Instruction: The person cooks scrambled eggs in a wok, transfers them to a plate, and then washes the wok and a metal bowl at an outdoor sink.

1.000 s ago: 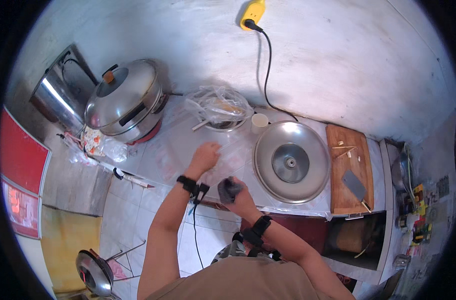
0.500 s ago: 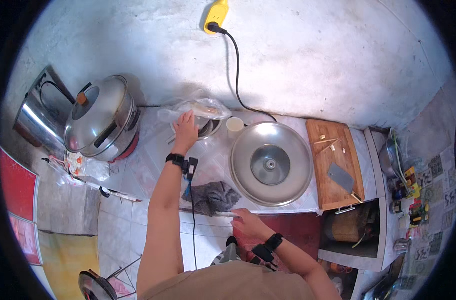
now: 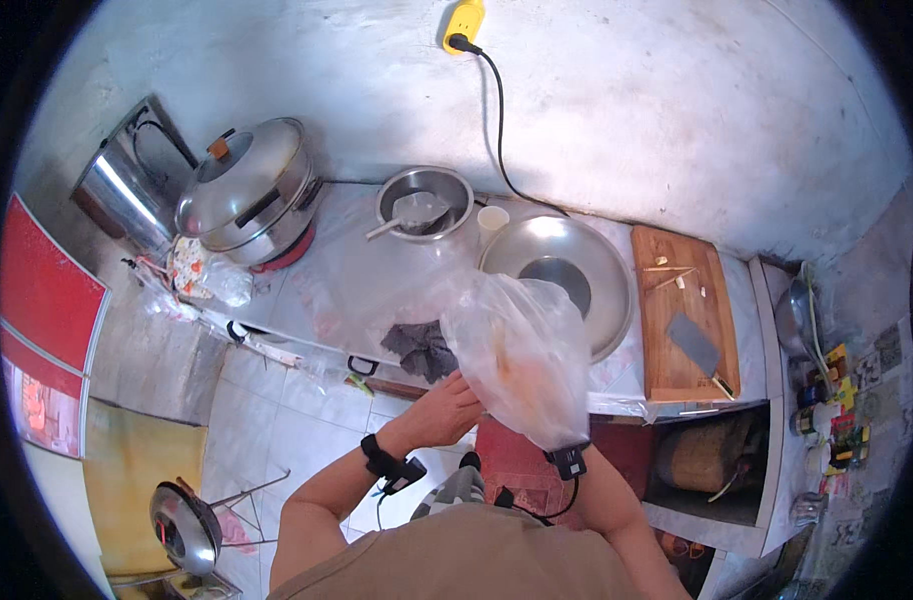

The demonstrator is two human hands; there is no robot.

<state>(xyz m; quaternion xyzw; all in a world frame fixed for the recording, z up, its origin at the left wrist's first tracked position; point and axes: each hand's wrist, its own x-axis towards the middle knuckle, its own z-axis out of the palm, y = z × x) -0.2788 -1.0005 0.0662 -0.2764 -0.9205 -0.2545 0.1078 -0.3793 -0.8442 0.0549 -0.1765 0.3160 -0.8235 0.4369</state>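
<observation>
A clear, cloudy plastic bag (image 3: 522, 350) hangs in front of me, over the counter's front edge. It covers my right hand, whose fingers I cannot make out; only the wrist and forearm show below it. Something orange-brown shows faintly through the plastic. My left hand (image 3: 449, 408) is beside the bag's lower left side, fingers stretched toward it; whether they touch it is unclear. Just beyond that hand, a dark grey cloth (image 3: 420, 350) lies crumpled on the counter. Behind the bag, a wide metal basin or lid (image 3: 613, 300) is partly hidden.
A metal bowl (image 3: 385, 208) holding a pale ladle-like utensil (image 3: 417, 210) stands at the back, beside a pale cup (image 3: 493, 218). On the right, a wooden board (image 3: 667, 375) carries a cleaver (image 3: 694, 343) and small pieces. A large lidded pot (image 3: 242, 200) occupies the left.
The plastic bag has come from over the bowl at the back toward me, uncovering the bowl. My left hand has drawn back toward me; my right hand has gone behind or into the bag.
</observation>
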